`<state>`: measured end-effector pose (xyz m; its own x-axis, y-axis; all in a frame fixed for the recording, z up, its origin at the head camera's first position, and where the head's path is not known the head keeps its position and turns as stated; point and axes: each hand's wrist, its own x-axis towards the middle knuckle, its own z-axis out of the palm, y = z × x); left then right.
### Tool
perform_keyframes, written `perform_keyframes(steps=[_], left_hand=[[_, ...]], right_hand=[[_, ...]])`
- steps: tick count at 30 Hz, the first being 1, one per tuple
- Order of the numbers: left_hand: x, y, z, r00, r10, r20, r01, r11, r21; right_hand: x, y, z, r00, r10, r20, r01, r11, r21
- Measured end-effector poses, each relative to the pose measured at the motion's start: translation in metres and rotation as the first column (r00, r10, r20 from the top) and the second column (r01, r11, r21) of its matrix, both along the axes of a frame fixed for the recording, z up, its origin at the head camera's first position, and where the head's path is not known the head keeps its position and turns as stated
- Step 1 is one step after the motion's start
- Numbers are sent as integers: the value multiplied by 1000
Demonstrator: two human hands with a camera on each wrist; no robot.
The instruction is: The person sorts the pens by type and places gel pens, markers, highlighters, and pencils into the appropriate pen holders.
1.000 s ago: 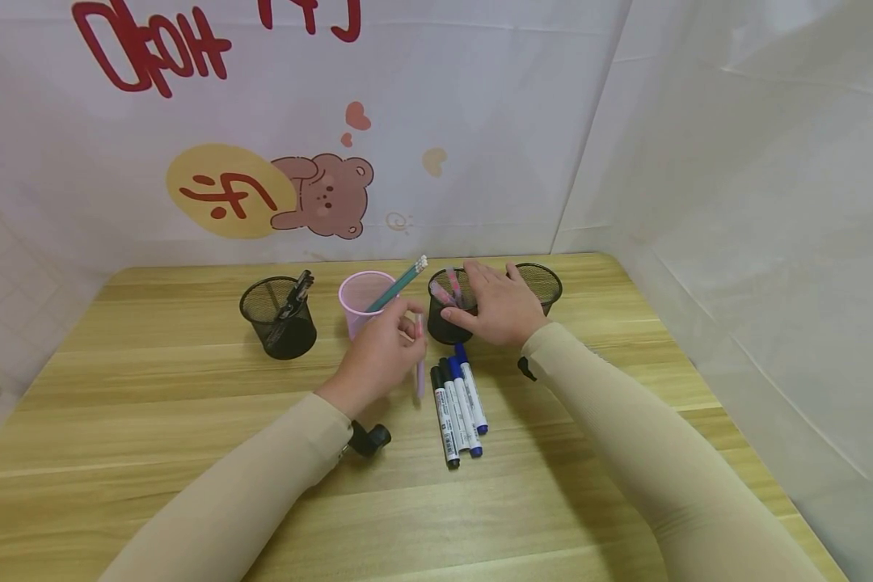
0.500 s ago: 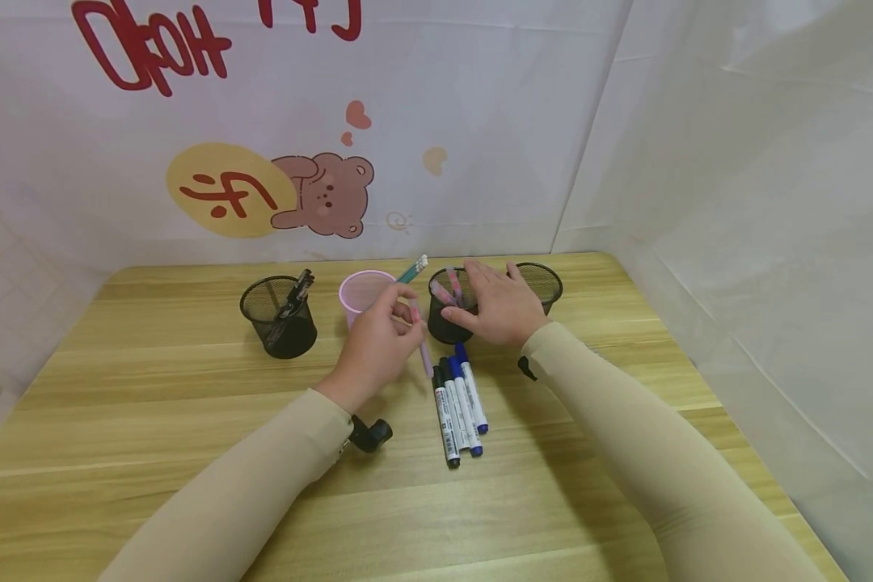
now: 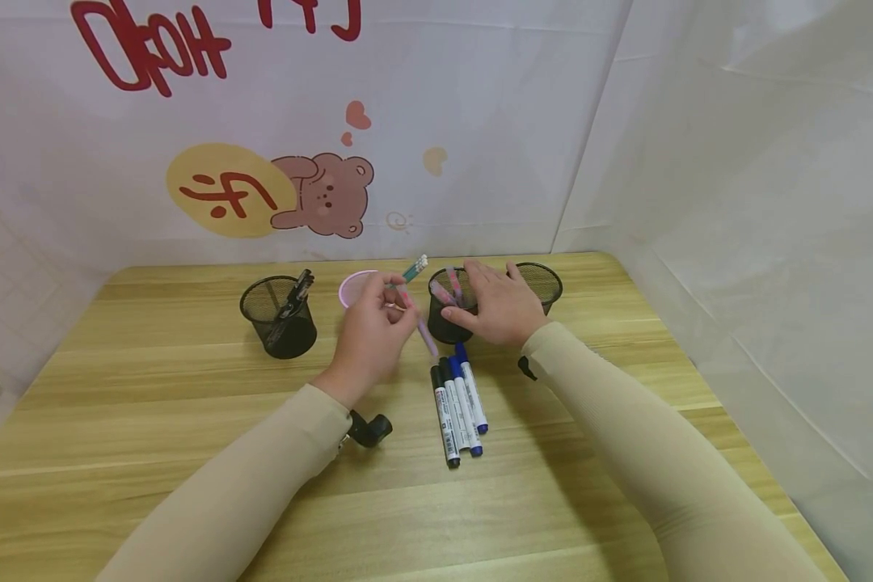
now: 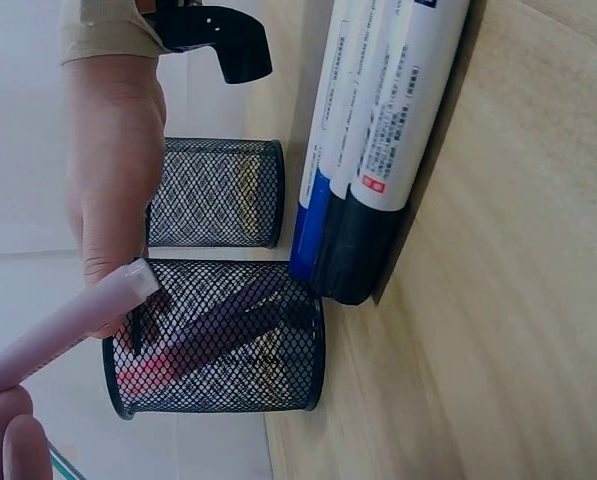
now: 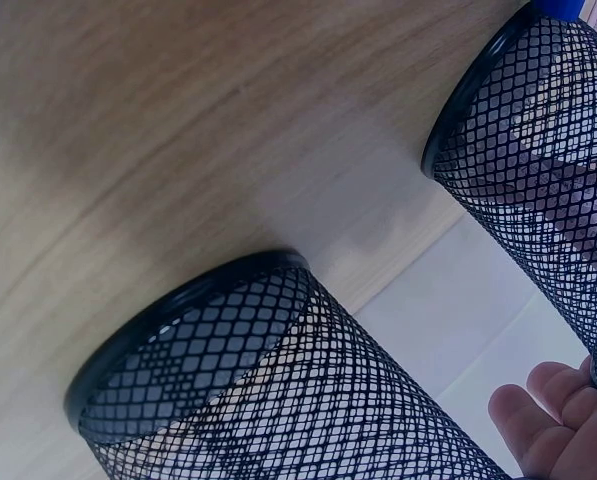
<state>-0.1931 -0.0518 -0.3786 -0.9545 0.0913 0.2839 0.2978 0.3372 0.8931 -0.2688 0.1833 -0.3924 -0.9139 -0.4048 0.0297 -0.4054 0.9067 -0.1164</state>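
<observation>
My left hand point(image 3: 369, 339) pinches a pale purple pen point(image 3: 427, 336) with a pink band. The pen slants, its lower end above the caps of several whiteboard markers point(image 3: 447, 416) lying side by side. In the left wrist view the pen point(image 4: 68, 325) points across to a black mesh pen holder point(image 4: 223, 385). On that holder's rim my right hand point(image 3: 505, 307) rests, thumb at the near side and fingers stretched over the far side. Two similar pink-banded pens point(image 3: 454, 284) stand inside it. In the right wrist view, fingertips point(image 5: 528, 415) show beside the mesh.
Behind my left hand stands a pink mesh holder point(image 3: 349, 288) with green pencils point(image 3: 415, 269). A black mesh holder point(image 3: 291, 341) with black pens point(image 3: 296, 296) is at left. Another black mesh holder point(image 3: 542, 279) stands partly behind my right hand. White printed sheeting point(image 3: 480, 162) closes the back.
My left hand has moved up and slightly left, and the purple pen has tilted from upright to slanting. My right hand has stayed on the black holder.
</observation>
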Motion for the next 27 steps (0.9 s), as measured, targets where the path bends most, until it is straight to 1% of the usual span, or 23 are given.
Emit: perform_keyframes(steps=[7, 14, 21, 27], left_hand=[[0, -1, 2, 996, 55, -72, -53, 998, 35], [-1, -1, 3, 985, 86, -147, -72, 993, 99], [-3, 0, 4, 980, 103, -171, -74, 983, 168], [-4, 1, 6, 976, 139, -169, -101, 971, 219]], right_hand=[[1, 0, 1, 1000, 3, 0, -3, 1000, 0], [2, 0, 2, 1000, 7, -1, -7, 1000, 2], [0, 0, -1, 1000, 6, -27, -6, 1000, -3], [0, 1, -2, 1000, 7, -25, -8, 1000, -6]])
